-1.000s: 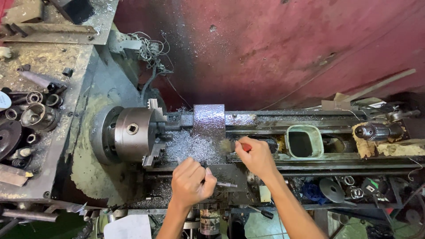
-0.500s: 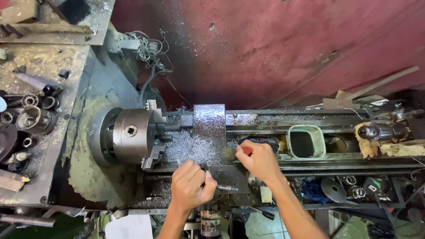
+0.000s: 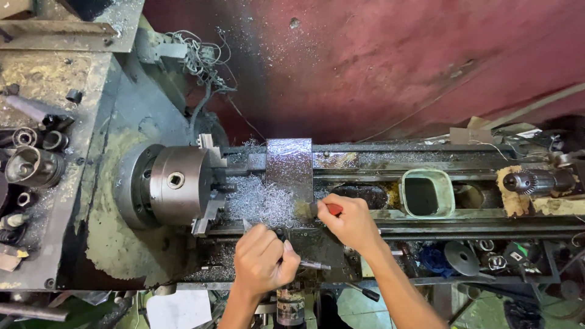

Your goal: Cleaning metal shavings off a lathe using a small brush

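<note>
A: Item one, the left hand (image 3: 263, 263). How is it being recorded?

B: It is being logged as closed in a fist around a small dark handle (image 3: 312, 264) at the front of the carriage. Whether the handle is being turned cannot be told.

A: Item two, the right hand (image 3: 348, 223)?

B: It is being entered as clamped on a brush with a red handle (image 3: 332, 209). The brush is being held over the carriage, just right of the pile of silver swarf (image 3: 262, 204). Its long axis is being kept roughly along the lathe bed (image 3: 463, 176), and the bristle end is being pointed left, toward the chuck (image 3: 177, 181).

A: Progress of the clearing?

B: It is being judged as partly done at most. A thick heap of chips is lying between the chuck jaws and the shiny guard plate (image 3: 289, 167), and loose chips are scattered on the ways beyond. The surface under the right hand is looking barer, though much is being hidden by the hands.

A: Other stock nearby?

B: A green rectangular tub (image 3: 409, 176) is being listed on the bed to the right, and past it a drill chuck (image 3: 536, 181) on the tailstock. Rings and sleeves (image 3: 30, 164) are being noted on the shelf left of the headstock. A red wall (image 3: 396, 61) is being noted behind.
</note>
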